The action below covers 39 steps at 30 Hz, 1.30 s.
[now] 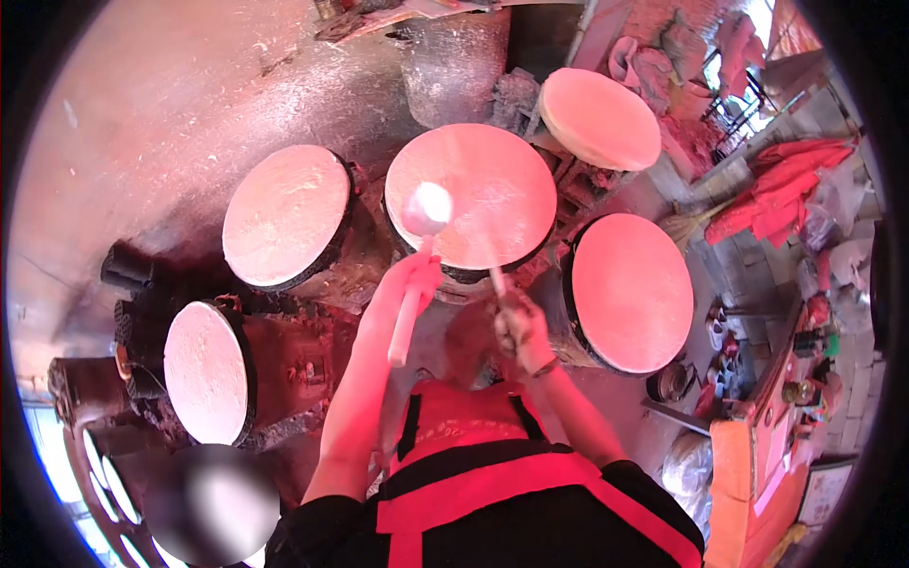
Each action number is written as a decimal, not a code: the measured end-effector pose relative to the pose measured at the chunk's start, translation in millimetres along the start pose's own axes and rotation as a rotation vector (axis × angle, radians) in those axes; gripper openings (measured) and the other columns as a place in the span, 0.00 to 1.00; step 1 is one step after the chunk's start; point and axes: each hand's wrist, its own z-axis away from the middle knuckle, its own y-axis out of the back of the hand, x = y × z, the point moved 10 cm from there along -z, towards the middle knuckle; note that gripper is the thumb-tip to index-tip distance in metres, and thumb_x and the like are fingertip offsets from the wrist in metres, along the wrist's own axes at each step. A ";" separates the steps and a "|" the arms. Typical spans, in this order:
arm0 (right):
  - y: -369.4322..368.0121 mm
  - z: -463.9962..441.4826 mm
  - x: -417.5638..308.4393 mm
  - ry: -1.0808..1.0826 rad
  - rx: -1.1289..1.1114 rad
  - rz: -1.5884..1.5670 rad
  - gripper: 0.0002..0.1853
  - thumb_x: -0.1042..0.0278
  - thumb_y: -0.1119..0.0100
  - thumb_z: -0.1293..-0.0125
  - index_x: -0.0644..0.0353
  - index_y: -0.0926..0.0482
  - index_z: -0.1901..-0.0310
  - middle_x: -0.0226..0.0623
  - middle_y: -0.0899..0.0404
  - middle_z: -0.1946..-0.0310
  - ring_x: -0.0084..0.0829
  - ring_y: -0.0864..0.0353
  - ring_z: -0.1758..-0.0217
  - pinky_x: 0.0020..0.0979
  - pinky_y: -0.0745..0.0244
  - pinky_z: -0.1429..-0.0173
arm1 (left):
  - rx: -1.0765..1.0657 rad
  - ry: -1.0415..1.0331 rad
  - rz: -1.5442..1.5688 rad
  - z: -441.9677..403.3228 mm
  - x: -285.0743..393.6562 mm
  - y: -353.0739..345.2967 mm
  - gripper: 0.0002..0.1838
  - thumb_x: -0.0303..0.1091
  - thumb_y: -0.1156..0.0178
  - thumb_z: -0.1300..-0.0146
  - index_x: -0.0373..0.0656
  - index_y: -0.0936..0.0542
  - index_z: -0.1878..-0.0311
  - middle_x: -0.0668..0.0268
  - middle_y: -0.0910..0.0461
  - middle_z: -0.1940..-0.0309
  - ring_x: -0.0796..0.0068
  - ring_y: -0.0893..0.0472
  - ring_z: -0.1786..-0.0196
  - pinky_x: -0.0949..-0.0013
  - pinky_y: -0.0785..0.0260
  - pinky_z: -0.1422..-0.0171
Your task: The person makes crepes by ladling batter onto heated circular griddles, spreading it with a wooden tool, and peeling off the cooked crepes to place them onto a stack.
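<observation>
Long-handled tool (405,331) lies slantwise over the central pale disc (497,180), its glaring round head above the near-left part of that disc; whether the two touch cannot be told.

Four more pale discs crowd round: one at the upper left (286,218), one at the lower left (205,374), one at the upper right (601,118) and one on the right (632,293). Several have dark rims, and they leave only narrow gaps on either side of the central one. A metal bucket (454,71) stands just behind it, against the wall (237,76), and blocks the far side. Dark cylinders (128,267) sit by the wall on the left; well off to the right are a red cloth (776,185), some shoes (724,350) and a plastic bag (684,473).

The left hand (418,273) is curled round the tool's handle, whose lower end juts out below the grip. The right hand (519,327), near the disc's front rim, is folded around a pale stick (497,279) that points up towards the disc; its far end is blurred. A dark band (544,367) circles the right wrist.
</observation>
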 end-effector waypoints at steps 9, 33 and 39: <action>27.0 11.2 -17.3 0.588 -0.229 0.678 0.19 0.70 0.42 0.33 0.60 0.25 0.41 0.37 0.21 0.51 0.24 0.25 0.47 0.27 0.31 0.42 | 0.040 0.128 0.425 58.9 -42.6 1.3 0.08 0.31 0.51 0.29 0.36 0.32 0.54 0.73 0.38 0.79 0.86 0.39 0.82 0.83 0.47 0.85; -448.5 262.9 276.9 0.966 -1.814 1.344 0.18 0.53 0.47 0.31 0.64 0.25 0.65 0.49 0.26 0.76 0.45 0.26 0.73 0.39 0.31 0.66 | 0.517 -1.498 1.216 493.3 -229.3 297.9 0.06 0.26 0.51 0.32 0.44 0.37 0.63 0.72 0.36 0.78 0.88 0.40 0.83 0.84 0.49 0.85; -456.7 386.7 442.7 0.576 -2.372 1.411 0.17 0.56 0.45 0.36 0.64 0.24 0.70 0.51 0.26 0.77 0.46 0.26 0.75 0.40 0.31 0.66 | 0.639 -1.879 1.506 534.2 -307.6 274.5 0.05 0.26 0.51 0.31 0.43 0.36 0.63 0.73 0.37 0.78 0.89 0.41 0.83 0.85 0.49 0.85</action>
